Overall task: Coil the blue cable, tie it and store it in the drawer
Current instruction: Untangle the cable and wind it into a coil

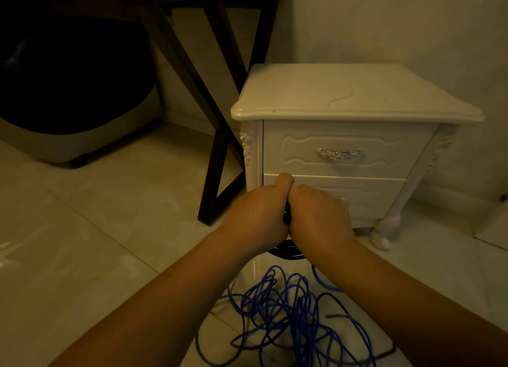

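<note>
Left hand [257, 218] and right hand [319, 218] mostly hide the gripped blue cable [298, 314].

Dim yellowish light, deep shadows, bowed edges.

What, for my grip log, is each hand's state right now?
Left hand: gripping the coiled part of the thin blue cable.
Right hand: gripping the same coil, beside the left.

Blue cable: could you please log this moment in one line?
left hand, right hand: gripping coil | blue cable: mostly tangled on floor | top drawer: shut
</note>
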Available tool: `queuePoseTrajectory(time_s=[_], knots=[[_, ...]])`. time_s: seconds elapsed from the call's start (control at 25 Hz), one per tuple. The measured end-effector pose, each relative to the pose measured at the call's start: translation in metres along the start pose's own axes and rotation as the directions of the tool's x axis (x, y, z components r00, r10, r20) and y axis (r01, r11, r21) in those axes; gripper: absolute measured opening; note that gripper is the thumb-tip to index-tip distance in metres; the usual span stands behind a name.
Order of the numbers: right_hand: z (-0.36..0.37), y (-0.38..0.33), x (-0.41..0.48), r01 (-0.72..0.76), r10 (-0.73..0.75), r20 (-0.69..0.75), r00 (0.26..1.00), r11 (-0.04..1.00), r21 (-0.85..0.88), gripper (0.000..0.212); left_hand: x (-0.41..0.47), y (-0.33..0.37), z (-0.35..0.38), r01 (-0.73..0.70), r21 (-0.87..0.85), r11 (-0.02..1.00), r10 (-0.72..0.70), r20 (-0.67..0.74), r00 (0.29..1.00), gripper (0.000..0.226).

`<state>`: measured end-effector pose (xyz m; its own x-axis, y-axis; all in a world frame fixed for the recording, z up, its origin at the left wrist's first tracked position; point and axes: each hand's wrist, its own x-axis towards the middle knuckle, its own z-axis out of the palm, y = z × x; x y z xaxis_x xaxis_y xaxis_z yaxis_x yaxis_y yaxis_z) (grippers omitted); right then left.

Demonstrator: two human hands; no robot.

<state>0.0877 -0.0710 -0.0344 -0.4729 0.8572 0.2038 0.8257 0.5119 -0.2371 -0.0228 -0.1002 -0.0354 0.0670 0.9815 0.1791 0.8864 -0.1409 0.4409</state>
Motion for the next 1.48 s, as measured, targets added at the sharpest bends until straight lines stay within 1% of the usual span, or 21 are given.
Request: queuePoseTrajectory(time_s=[0.12, 0.2, 0.24, 0.32, 0.4, 0.52, 0.64, 0.72, 0.76, 0.84, 0.88, 0.96, 1.0, 1.08, 1.12, 1.16, 1.2, 1.24, 1.32, 1.4, 1.48], knots=[[-0.003, 0.005, 0.003, -0.014, 0.013, 0.007, 1.000, 0.997, 0.081, 0.018, 0.005, -0.004, 0.006, 0.063, -0.115, 0.991, -0.076, -0.105, 0.992, 0.025], [-0.004, 0.016, 0.008, -0.100, 0.107, -0.009, 0.994, 0.956, 0.275, 0.015, 0.009, -0.008, 0.006, 0.119, -0.288, 0.950, -0.171, -0.162, 0.972, 0.016], [-0.005, 0.021, 0.011, -0.172, 0.173, 0.040, 0.984, 0.878, 0.447, 0.015, 0.011, -0.009, 0.005, 0.147, -0.401, 0.904, -0.233, -0.175, 0.957, 0.014], [-0.003, 0.024, 0.011, -0.281, 0.239, 0.170, 0.956, 0.579, 0.766, 0.011, 0.011, -0.006, 0.002, 0.201, -0.615, 0.762, -0.370, -0.160, 0.915, 0.012], [0.002, 0.023, 0.008, -0.331, 0.247, 0.255, 0.935, 0.354, 0.875, 0.009, 0.010, -0.002, 0.002, 0.238, -0.773, 0.588, -0.491, -0.107, 0.865, 0.012], [0.008, 0.022, 0.008, -0.397, 0.229, 0.354, 0.907, 0.185, 0.899, 0.014, 0.010, 0.003, 0.005, 0.260, -0.894, 0.364, -0.622, -0.025, 0.783, 0.011], [0.005, 0.022, 0.009, -0.430, 0.159, 0.412, 0.897, 0.096, 0.898, 0.011, 0.013, 0.004, 0.010, 0.228, -0.950, 0.211, -0.692, 0.019, 0.721, 0.014], [0.005, 0.019, 0.009, -0.400, 0.170, 0.381, 0.909, 0.101, 0.911, 0.008, 0.012, 0.004, 0.012, 0.210, -0.967, 0.146, -0.696, 0.050, 0.716, 0.015], [0.004, 0.018, 0.010, -0.374, 0.221, 0.339, 0.914, 0.139, 0.917, 0.009, 0.011, 0.005, 0.013, 0.203, -0.973, 0.113, -0.671, 0.076, 0.738, 0.015], [-0.001, 0.023, 0.016, -0.319, 0.351, 0.207, 0.913, 0.301, 0.899, 0.011, 0.008, 0.009, 0.011, 0.219, -0.972, 0.086, -0.559, 0.135, 0.818, 0.016], [-0.006, 0.027, 0.020, -0.295, 0.386, 0.128, 0.913, 0.412, 0.862, 0.010, 0.008, 0.009, 0.011, 0.250, -0.957, 0.146, -0.494, 0.148, 0.857, 0.014], [-0.016, 0.037, 0.025, -0.246, 0.363, 0.009, 0.932, 0.613, 0.751, 0.009, 0.007, 0.008, 0.009, 0.270, -0.882, 0.386, -0.418, 0.094, 0.904, 0.020], [-0.018, 0.039, 0.026, -0.218, 0.314, -0.025, 0.949, 0.712, 0.667, 0.013, 0.007, 0.006, 0.007, 0.252, -0.814, 0.523, -0.397, 0.029, 0.917, 0.025], [-0.014, 0.033, 0.020, -0.136, 0.164, -0.038, 0.986, 0.910, 0.392, 0.012, 0.009, 0.003, 0.007, 0.203, -0.615, 0.762, -0.315, -0.078, 0.946, 0.036], [-0.009, 0.027, 0.017, -0.075, 0.086, -0.031, 0.996, 0.965, 0.251, 0.003, 0.009, 0.002, 0.008, 0.187, -0.512, 0.838, -0.269, -0.090, 0.959, 0.040], [-0.004, 0.021, 0.013, -0.024, 0.029, -0.033, 0.999, 0.990, 0.141, 0.008, 0.010, 0.001, 0.009, 0.178, -0.444, 0.878, -0.243, -0.095, 0.965, 0.041], [-0.001, 0.018, 0.012, 0.013, -0.009, -0.046, 0.999, 0.996, 0.084, 0.015, 0.011, 0.000, 0.011, 0.167, -0.423, 0.891, -0.233, -0.111, 0.966, 0.037], [-0.002, 0.016, 0.011, 0.036, -0.028, -0.086, 0.996, 0.995, 0.089, 0.016, 0.013, -0.001, 0.012, 0.148, -0.434, 0.889, -0.231, -0.145, 0.962, 0.030], [-0.006, 0.019, 0.013, 0.013, 0.024, -0.128, 0.991, 0.961, 0.277, 0.013, 0.014, -0.001, 0.011, 0.110, -0.477, 0.872, -0.237, -0.214, 0.948, 0.021], [-0.008, 0.026, 0.016, -0.118, 0.154, -0.016, 0.988, 0.818, 0.563, 0.018, 0.015, 0.001, 0.006, 0.136, -0.598, 0.790, -0.315, -0.205, 0.927, 0.018], [-0.009, 0.031, 0.016, -0.255, 0.208, 0.161, 0.965, 0.581, 0.773, 0.017, 0.016, 0.001, 0.002, 0.193, -0.782, 0.593, -0.466, -0.137, 0.874, 0.018]])
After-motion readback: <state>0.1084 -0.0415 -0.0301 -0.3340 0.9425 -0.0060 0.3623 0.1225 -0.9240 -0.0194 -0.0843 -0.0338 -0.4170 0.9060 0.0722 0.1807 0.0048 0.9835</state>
